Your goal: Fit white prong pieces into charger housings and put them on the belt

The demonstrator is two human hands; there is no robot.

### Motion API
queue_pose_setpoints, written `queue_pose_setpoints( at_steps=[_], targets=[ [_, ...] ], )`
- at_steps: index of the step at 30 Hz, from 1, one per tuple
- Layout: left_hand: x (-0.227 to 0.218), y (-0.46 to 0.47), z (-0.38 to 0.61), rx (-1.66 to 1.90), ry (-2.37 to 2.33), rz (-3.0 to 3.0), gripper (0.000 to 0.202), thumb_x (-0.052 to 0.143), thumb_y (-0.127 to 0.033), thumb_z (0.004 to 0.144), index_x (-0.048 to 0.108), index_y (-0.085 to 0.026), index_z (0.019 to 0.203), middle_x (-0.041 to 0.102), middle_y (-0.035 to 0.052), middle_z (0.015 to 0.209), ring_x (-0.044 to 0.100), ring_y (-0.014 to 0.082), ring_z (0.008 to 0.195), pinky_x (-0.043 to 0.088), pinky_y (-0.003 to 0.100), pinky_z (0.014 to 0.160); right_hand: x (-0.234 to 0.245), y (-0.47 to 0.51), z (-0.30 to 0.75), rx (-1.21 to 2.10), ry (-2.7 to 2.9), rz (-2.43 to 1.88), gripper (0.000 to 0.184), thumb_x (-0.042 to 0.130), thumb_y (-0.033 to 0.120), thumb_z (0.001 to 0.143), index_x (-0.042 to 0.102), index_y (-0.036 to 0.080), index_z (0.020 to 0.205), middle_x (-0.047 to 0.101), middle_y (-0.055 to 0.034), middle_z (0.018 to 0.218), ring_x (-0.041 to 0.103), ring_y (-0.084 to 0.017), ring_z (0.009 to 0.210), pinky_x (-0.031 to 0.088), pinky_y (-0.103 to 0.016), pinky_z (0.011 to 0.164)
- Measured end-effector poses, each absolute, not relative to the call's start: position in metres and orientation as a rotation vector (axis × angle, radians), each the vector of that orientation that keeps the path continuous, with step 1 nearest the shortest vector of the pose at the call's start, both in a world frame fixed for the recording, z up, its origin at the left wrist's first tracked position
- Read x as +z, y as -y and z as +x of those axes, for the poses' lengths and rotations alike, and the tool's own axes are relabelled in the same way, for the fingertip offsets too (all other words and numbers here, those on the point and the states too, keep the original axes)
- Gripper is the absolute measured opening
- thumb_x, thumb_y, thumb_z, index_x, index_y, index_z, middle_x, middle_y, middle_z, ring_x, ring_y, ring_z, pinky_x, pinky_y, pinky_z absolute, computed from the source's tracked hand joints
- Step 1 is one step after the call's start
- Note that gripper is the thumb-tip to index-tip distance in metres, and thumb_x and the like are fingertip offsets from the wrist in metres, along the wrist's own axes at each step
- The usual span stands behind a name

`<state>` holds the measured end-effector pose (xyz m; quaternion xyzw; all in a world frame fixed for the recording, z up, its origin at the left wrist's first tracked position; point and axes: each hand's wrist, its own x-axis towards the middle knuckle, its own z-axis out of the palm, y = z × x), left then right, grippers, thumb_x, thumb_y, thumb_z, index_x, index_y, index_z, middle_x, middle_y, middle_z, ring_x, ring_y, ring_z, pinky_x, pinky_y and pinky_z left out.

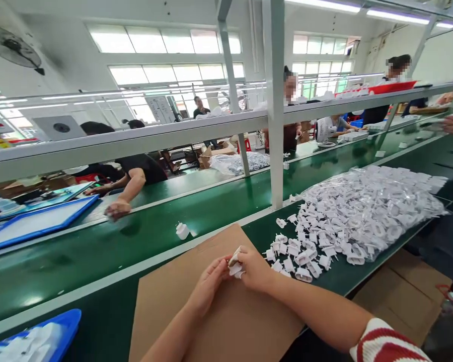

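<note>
Over a brown cardboard sheet [181,296], my left hand [207,285] and my right hand [253,270] meet at the fingertips. Between them is a small white plastic plug housing [235,270], partly covered by the fingers. My right hand is closed around it from the right and above. The left fingertips pinch its left side. A pile of loose white plug housings [305,254], some with pins showing, lies just right of my right hand.
A clear bag [392,201] of white parts sits at right. Behind the cardboard runs a green conveyor [219,206] carrying one white part [181,230]. A blue tray [73,322] stands front left. A post [275,151] supports the shelf. A co-worker's hand [119,208] reaches over the belt.
</note>
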<state>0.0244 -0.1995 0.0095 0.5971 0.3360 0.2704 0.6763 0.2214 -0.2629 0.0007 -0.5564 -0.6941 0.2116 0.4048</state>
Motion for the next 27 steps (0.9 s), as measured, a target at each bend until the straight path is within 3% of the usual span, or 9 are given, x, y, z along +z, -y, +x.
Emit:
queue_pose_setpoints(
  at_steps=[4,7,9,13,16,19,24,27],
  targets=[
    [0.004,0.209,0.027,0.574,-0.735,1.34,0.054,0.083,-0.06,0.088,0.077,-0.023,0.126,0.076,0.0111,0.132,0.068,0.0327,0.125,0.048,0.047,0.118,0.001,0.266,0.219,0.687,1.568,-1.412,0.037,0.071,0.007,0.074,0.061,0.023,0.106,0.069,-0.0018,0.102,0.066,-0.019,0.092,0.054,-0.032,0.084],
    [0.001,0.207,0.029,0.608,-0.665,1.392,0.055,0.083,-0.06,0.088,0.077,-0.024,0.13,0.073,0.0106,0.137,0.064,0.0345,0.133,0.045,0.049,0.122,-0.001,0.265,0.22,0.752,1.487,-1.355,0.057,0.072,0.007,0.075,0.058,0.026,0.128,0.069,-0.0025,0.11,0.068,-0.019,0.096,0.057,-0.035,0.092],
    [-0.003,0.206,0.029,0.641,-0.637,1.408,0.058,0.085,-0.06,0.086,0.076,-0.023,0.13,0.073,0.0116,0.137,0.064,0.0351,0.132,0.046,0.05,0.12,-0.003,0.264,0.222,0.731,1.523,-1.315,0.062,0.071,0.007,0.076,0.059,0.026,0.132,0.068,-0.0032,0.113,0.067,-0.019,0.1,0.057,-0.036,0.094],
    [-0.014,0.206,0.03,0.707,-0.686,1.424,0.059,0.086,-0.061,0.084,0.077,-0.021,0.126,0.076,0.0139,0.13,0.069,0.0356,0.123,0.052,0.05,0.113,-0.004,0.26,0.225,0.707,1.618,-1.276,0.04,0.074,0.012,0.078,0.07,0.023,0.116,0.062,-0.0056,0.112,0.066,-0.021,0.103,0.058,-0.037,0.093],
    [-0.018,0.204,0.029,0.769,-0.739,1.405,0.058,0.089,-0.061,0.079,0.079,-0.021,0.12,0.078,0.0134,0.123,0.07,0.0354,0.118,0.054,0.049,0.111,-0.001,0.26,0.227,0.779,1.622,-1.219,0.039,0.075,0.012,0.079,0.073,0.024,0.116,0.062,-0.0061,0.115,0.067,-0.021,0.105,0.058,-0.037,0.096],
    [-0.016,0.204,0.028,0.766,-0.741,1.374,0.055,0.093,-0.056,0.076,0.078,-0.021,0.115,0.078,0.0129,0.118,0.071,0.0338,0.115,0.054,0.048,0.111,0.003,0.26,0.228,0.733,1.677,-1.242,0.028,0.068,0.006,0.082,0.075,0.022,0.102,0.065,-0.004,0.105,0.066,-0.019,0.098,0.054,-0.032,0.089],
    [0.003,0.205,0.03,0.759,-0.725,1.252,0.065,0.095,-0.042,0.071,0.071,-0.022,0.128,0.07,0.0144,0.139,0.063,0.0343,0.135,0.048,0.048,0.12,0.003,0.264,0.226,0.541,1.779,-1.366,0.031,0.059,-0.004,0.076,0.072,0.021,0.091,0.062,-0.0006,0.094,0.061,-0.015,0.084,0.044,-0.027,0.076],
    [0.026,0.209,0.021,0.748,-0.844,1.231,0.067,0.093,-0.045,0.068,0.071,-0.021,0.126,0.067,0.0171,0.143,0.057,0.0385,0.143,0.047,0.051,0.122,0.0,0.266,0.221,0.512,1.879,-1.407,0.03,0.06,-0.002,0.076,0.072,0.021,0.09,0.061,0.0,0.092,0.056,-0.014,0.078,0.038,-0.025,0.069]
  ],
)
